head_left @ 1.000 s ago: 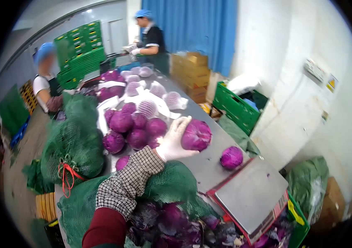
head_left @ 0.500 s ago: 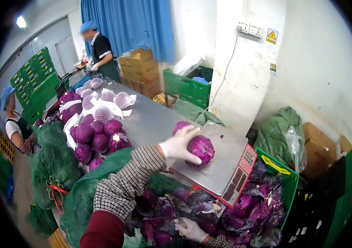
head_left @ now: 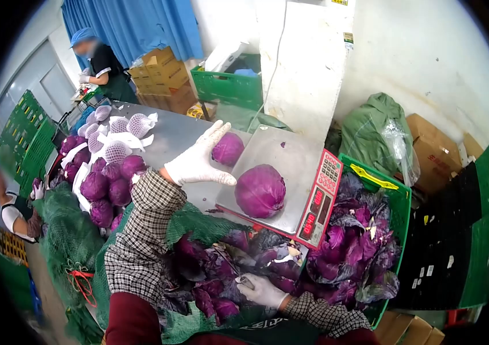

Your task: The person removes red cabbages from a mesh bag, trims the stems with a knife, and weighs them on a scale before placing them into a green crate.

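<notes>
My left hand [head_left: 201,158], in a white glove, is open with thumb and fingers spread, just left of the scale. A round red cabbage [head_left: 260,191] sits on the metal plate of the red scale [head_left: 313,210], apart from my fingers. Behind my left hand, a second red cabbage [head_left: 228,149] rests at the plate's left edge. My gloved right hand [head_left: 263,291] is closed low over the loose red cabbage leaves [head_left: 213,282]. A small greyish end shows at its fingers; what it belongs to is hidden. Red digits glow on the scale's display.
A green crate [head_left: 405,221] full of cabbage leaves stands right of the scale. Several cabbages [head_left: 95,187], some in white foam nets [head_left: 117,150], lie on the metal table [head_left: 172,129]. Green mesh sacks [head_left: 69,230] hang at its near side. Two co-workers [head_left: 104,66] stand left.
My left hand has let go of the cabbage on the scale and moved left, its fingers spreading. The view has shifted. My right hand stays low among the leaves.
</notes>
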A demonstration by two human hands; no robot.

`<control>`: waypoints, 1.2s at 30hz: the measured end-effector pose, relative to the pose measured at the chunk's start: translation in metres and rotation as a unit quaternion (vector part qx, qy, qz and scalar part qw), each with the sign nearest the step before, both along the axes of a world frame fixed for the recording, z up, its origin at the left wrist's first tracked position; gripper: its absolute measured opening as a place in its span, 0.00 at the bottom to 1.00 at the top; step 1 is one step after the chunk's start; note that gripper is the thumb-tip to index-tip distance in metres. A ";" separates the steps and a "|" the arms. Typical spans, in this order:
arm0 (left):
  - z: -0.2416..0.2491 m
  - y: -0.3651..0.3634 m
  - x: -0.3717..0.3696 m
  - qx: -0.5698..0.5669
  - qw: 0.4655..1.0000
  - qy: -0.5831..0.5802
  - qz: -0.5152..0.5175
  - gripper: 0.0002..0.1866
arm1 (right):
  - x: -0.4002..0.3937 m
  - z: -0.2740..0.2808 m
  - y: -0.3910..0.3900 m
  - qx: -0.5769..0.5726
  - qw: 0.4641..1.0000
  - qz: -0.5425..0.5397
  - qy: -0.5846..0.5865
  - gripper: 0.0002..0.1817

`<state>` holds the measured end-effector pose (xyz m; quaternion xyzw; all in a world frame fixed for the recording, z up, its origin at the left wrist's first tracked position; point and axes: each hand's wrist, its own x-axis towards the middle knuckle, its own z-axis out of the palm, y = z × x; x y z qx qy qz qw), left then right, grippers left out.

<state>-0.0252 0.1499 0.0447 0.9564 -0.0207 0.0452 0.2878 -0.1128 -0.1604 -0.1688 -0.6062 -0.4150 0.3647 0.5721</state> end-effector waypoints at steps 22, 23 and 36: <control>-0.064 -0.049 0.018 0.031 0.998 -0.047 -0.033 0.61 | 0.003 0.020 0.000 -0.104 0.991 0.033 0.073 0.09; -0.070 -0.050 0.013 0.004 0.997 -0.071 -0.013 0.59 | 0.002 0.016 0.000 -0.089 0.995 0.031 0.035 0.09; -0.021 -0.061 -0.132 -0.109 0.951 -0.235 0.166 0.60 | -0.004 0.037 0.003 -0.051 0.984 -0.078 0.153 0.10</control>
